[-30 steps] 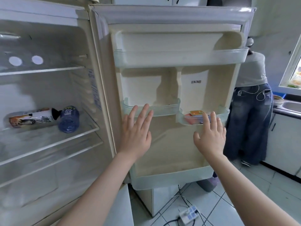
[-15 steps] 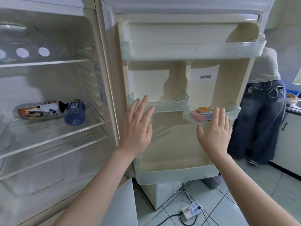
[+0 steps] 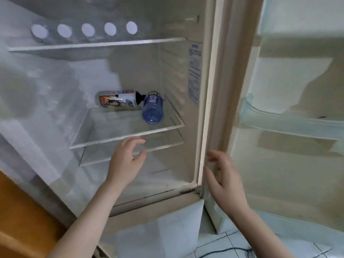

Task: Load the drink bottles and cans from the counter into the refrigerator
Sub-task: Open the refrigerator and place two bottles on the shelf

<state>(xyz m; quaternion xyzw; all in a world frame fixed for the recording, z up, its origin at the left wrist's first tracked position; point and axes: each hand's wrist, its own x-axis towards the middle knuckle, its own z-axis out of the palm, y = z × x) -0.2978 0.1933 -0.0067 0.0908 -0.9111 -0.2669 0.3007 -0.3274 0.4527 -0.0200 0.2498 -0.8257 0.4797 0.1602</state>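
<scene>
- Cream-white refrigerator cabinet (image 3: 55,108), standing open, seen from the front and slightly above; its inner walls look frosted and pale
- Cream refrigerator door (image 3: 279,174), swung open to the right of the cabinet, with its inner face turned to the camera
- Orange-brown wooden surface (image 3: 18,211), at the lower left, beside the cabinet's outer edge
- Clear glass middle shelf with a white front rim (image 3: 126,135); it carries both drink bottles at its rear right, and a second glass shelf (image 3: 163,146) lies just below it
- White-edged upper shelf (image 3: 96,44), crossing the cabinet near the top
- Translucent pale-green door bin (image 3: 288,125), fixed across the middle of the door
- Left hand (image 3: 126,161), raised in front of the two glass shelves' front edges; fingers loosely curved and apart, holding nothing
- Right hand (image 3: 225,175), blurred, in front of the cabinet's hinge-side frame; fingers relaxed and slightly spread, holding nothing
- White bottle with an orange printed label and black cap (image 3: 119,102), lying on its side on the middle shelf, cap pointing right
- Blue translucent plastic water bottle (image 3: 152,108), lying on its side just beside the first, base toward the camera; the black cap appears to touch it
- Row of five white round discs (image 3: 87,30), above the upper shelf at the back; what they belong to cannot be told
- Black cable (image 3: 223,251), lying on the white tiled floor (image 3: 232,239) below the door
</scene>
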